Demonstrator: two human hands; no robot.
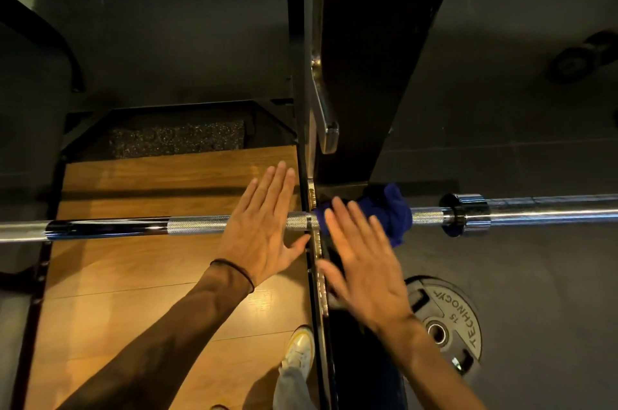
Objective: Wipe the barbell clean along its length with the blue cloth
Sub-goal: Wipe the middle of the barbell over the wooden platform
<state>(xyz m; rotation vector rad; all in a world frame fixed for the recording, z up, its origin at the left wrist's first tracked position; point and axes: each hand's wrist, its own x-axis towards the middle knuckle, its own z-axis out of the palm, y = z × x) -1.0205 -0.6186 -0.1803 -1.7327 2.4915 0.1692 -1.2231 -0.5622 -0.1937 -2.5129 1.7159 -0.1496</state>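
Hovering both hands flat over the barbell [200, 225], fingers straight and spread, gripping nothing. Left hand [264, 225] is covering the rough knurled stretch just left of the black rack post [368, 58]; whether the palm is touching the steel, I cannot tell. Right hand [364, 265] is blurred, sitting nearer to me than the bar, fingertips over the near-left edge of the blue cloth [391, 209].

Cloth is bunched and draped over the bar, just right of the post and left of the collar [465, 214]. Neither hand is holding it. It is likely parked there because the bar is resting in the rack at that spot, so the cloth cannot slide straight past.

Bar is running left to right across the view, above the wooden platform [133, 275]. Weight plate [444, 322] is lying flat on the dark floor, near right. White shoe [301, 347] is showing near the platform's right edge.

Judging that the right hand is best placed to take up the cloth, with the left steadying the bar against rolling.
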